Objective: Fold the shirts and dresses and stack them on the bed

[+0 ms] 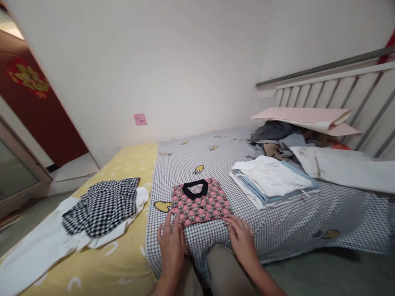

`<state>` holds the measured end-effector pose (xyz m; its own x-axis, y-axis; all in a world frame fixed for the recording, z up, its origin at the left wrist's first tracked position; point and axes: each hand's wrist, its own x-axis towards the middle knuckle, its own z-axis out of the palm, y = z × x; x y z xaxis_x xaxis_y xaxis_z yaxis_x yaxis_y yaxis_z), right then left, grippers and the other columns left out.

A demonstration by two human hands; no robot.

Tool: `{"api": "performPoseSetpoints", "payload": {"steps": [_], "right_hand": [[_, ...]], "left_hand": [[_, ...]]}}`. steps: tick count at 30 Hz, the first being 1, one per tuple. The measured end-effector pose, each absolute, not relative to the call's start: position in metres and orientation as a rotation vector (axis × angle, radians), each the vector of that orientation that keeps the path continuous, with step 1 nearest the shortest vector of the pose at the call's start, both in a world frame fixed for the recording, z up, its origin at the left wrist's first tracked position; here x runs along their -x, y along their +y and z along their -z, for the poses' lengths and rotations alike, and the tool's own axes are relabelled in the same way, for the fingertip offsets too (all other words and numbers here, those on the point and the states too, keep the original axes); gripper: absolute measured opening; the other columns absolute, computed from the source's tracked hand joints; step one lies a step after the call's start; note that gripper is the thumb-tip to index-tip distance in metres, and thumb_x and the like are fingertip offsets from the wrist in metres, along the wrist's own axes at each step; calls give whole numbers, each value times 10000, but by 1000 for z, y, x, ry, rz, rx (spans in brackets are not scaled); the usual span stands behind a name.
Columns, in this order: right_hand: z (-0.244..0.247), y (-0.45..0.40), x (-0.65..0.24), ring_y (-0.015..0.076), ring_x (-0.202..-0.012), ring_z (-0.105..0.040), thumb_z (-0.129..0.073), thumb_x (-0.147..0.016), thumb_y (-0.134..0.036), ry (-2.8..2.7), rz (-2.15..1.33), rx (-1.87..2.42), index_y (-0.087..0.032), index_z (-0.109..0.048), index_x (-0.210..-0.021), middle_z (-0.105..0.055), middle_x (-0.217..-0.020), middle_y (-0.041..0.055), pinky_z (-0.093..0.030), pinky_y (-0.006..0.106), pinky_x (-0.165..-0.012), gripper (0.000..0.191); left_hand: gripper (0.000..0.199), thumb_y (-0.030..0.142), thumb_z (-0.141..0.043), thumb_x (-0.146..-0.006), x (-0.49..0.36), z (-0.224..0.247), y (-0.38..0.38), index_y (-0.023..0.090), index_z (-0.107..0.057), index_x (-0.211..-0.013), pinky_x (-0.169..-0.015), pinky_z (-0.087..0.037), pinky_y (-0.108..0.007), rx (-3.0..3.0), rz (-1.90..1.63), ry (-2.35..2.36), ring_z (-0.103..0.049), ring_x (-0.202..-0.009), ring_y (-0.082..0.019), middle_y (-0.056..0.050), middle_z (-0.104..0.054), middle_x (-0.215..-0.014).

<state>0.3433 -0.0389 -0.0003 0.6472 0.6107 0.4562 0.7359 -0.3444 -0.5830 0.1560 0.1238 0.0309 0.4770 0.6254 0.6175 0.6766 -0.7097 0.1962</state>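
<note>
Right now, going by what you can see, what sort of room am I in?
Most likely a bedroom: there's a bed spread with patterned sheets, with a folded floral shirt and a stack of folded clothes lying on it.

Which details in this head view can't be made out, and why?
All in the head view:
- Shirt underside: hidden by the shirt itself, lying on the bed.
- Pink note: writing too small to read.
- White garment: partly under the checked garment, and cut off by the left edge.
- Clothes pile: top covered by the pink sheet.
</note>
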Motion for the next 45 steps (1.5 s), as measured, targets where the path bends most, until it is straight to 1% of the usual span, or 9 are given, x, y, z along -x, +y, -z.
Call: {"api": "performPoseSetpoints", "payload": {"steps": [5, 10, 17, 22, 26, 30, 36, 41, 45], "right_hand": [[-27, -2, -331, 338, -1510, -223, -512, -910, -247, -1160, 300, 2338, -406, -426, -1490, -315, -1637, 21, -168, 626, -1176, 608], [-5, 2, -347, 323, -1530, -164, -503, -964, -404, -1393, 118, 2322, -489, -250, -1535, -278, -1646, -43, -90, 663, -1183, 630], [10, -11, -369, 322, -1523, -202, -599, -861, -441, -1241, -129, 2061, -386, -492, -1446, -401, -1593, 4, -5, 657, -1200, 597], [4, -42, -364, 286, -1293, -569, -654, -802, -532, -500, -483, 1313, -263, -617, -1272, -627, -1383, 106, -315, 546, -1179, 543], [13, -55, -333, 260, -1062, -704, -782, -692, -473, -46, -834, 913, -256, -678, -1096, -746, -1100, 75, -462, 486, -1083, 470], [24, -39, -306, 289, -1151, -674, -770, -663, -472, -51, -1171, 801, -236, -709, -1065, -702, -1249, 123, -474, 458, -1071, 470], [16, -5, -291, 319, -1290, -578, -745, -700, -610, -210, -1192, 693, -302, -661, -1188, -571, -1453, 97, -429, 513, -1108, 583], [-8, 37, -290, 266, -1279, -587, -715, -714, -683, -177, -1031, 583, -293, -637, -1183, -628, -1350, 80, -430, 457, -1127, 615], [-30, 78, -302, 212, -1166, -643, -658, -811, -557, 65, -902, 627, -280, -617, -1137, -697, -1197, 45, -562, 397, -961, 430]], "left_hand": [[593, 220, -414, -979, -197, -33, 118, 359, -286, -1541, -1222, -177, -599, 2786, 730, -564, -362, -1469, -242, -40, -395, -1593], [676, 289, -518, -929, -208, 11, 122, 311, -257, -1553, -1182, -151, -716, 2870, 451, -702, -327, -1482, -317, -77, -348, -1607], [746, 260, -566, -895, -192, 3, 132, 347, -234, -1558, -1202, -229, -632, 3174, 422, -778, -290, -1504, -275, -52, -301, -1641], [519, 200, -540, -905, -161, 0, 155, 239, -508, -1422, -1102, -441, -447, 3040, 840, -1028, -455, -1401, -253, -120, -442, -1554], [395, 245, -595, -904, -152, -9, 168, 245, -613, -1299, -1021, -489, -415, 2944, 707, -891, -563, -1274, -251, -98, -589, -1404], [278, 222, -609, -901, -157, -25, 171, 276, -687, -1162, -926, -499, -388, 2924, 673, -773, -632, -1129, -234, -56, -685, -1245], [165, 173, -579, -935, -168, -53, 177, 276, -704, -904, -1064, -372, -396, 2928, 734, -583, -647, -1009, -157, 38, -743, -994], [201, 184, -526, -969, -173, -70, 176, 266, -698, -905, -1064, -346, -414, 2918, 880, -621, -658, -974, -151, 45, -753, -967], [258, 165, -488, -967, -171, -67, 173, 276, -710, -898, -1045, -381, -406, 2907, 913, -589, -674, -948, -150, 42, -761, -961]]}}
